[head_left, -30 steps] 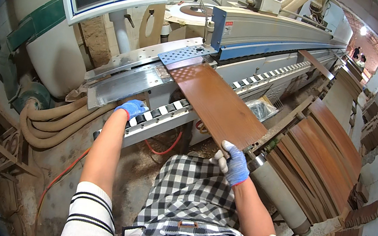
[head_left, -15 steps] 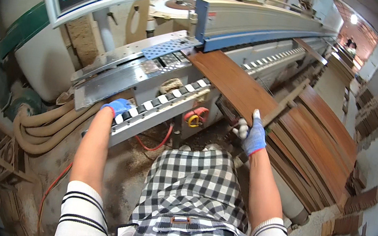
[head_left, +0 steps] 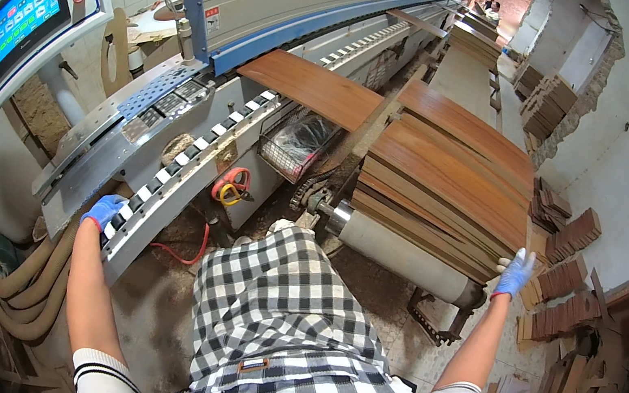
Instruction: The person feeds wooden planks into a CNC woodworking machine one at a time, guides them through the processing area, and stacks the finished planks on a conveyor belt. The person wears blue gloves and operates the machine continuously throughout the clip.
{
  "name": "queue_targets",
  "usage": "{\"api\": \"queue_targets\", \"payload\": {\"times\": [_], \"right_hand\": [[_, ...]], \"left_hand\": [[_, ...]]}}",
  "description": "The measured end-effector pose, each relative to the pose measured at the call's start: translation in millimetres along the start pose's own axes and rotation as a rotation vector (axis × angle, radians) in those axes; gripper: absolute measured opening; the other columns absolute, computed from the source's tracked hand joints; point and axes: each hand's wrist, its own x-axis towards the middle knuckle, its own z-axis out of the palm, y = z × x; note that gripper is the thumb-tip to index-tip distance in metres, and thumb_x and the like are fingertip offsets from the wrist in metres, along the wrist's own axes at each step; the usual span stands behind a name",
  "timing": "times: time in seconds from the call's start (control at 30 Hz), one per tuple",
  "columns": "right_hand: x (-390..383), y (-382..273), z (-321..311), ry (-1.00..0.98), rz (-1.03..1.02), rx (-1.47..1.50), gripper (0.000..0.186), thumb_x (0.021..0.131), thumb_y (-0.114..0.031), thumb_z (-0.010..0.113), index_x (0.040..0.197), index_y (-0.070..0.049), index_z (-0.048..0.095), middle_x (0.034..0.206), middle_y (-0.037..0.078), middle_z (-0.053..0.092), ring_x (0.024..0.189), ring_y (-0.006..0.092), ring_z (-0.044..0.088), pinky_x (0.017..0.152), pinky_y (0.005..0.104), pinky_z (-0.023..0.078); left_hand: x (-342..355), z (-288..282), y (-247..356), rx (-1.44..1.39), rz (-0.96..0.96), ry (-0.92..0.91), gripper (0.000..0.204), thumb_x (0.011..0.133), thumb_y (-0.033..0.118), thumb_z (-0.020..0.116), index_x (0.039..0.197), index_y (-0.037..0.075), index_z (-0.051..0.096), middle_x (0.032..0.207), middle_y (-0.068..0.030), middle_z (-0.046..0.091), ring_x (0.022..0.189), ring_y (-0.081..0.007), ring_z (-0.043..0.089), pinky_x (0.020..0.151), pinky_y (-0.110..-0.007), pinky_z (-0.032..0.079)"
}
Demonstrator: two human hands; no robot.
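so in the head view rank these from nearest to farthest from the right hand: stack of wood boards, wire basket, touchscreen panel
1. Stack of wood boards: touching the right hand at its near corner.
2. Wire basket: middle, under the single board on the machine.
3. Touchscreen panel: far left, upper corner.

Open floor between the conveyor track [head_left: 198, 153] at left and the stacked panels [head_left: 448, 185] at right, narrowed by a wire basket [head_left: 293, 148] and roller [head_left: 404, 256] (possibly chain behind). Scrap offcuts [head_left: 569, 303] crowd far right.

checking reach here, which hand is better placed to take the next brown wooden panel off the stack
Right. The right hand already touches the near corner of the stack of brown wooden panels, while the left hand rests across on the machine's black-and-white conveyor rail.
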Motion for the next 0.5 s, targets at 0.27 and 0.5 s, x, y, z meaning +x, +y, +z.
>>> {"api": "queue_targets", "payload": {"times": [0.27, 0.5], "right_hand": [[19.1, 30.9, 9.5, 0.105, -0.140, -0.015, 0.034, 0.086, -0.029, 0.058, 0.106, -0.002, 0.053, 0.070, 0.006, 0.055, 0.049, 0.0095, 0.049, 0.040, 0.0217, 0.037], [-42.5, 17.8, -15.9, -0.317, 0.464, 0.720, 0.021, 0.078, -0.015, 0.058, 0.097, -0.007, 0.054, 0.074, 0.003, 0.059, 0.049, 0.0120, 0.052, 0.049, 0.0306, 0.048]], "left_hand": [[1.7, 2.0, -0.6, -0.072, -0.017, -0.026, 0.026, 0.085, 0.017, 0.053, 0.105, 0.002, 0.062, 0.097, -0.0098, 0.064, 0.088, -0.0191, 0.057, 0.084, -0.031, 0.043], [-1.1, 2.4, -5.4, -0.037, -0.040, -0.052, 0.029, 0.085, 0.021, 0.053, 0.105, 0.001, 0.060, 0.097, -0.0127, 0.063, 0.089, -0.0231, 0.058, 0.083, -0.033, 0.043]]}}
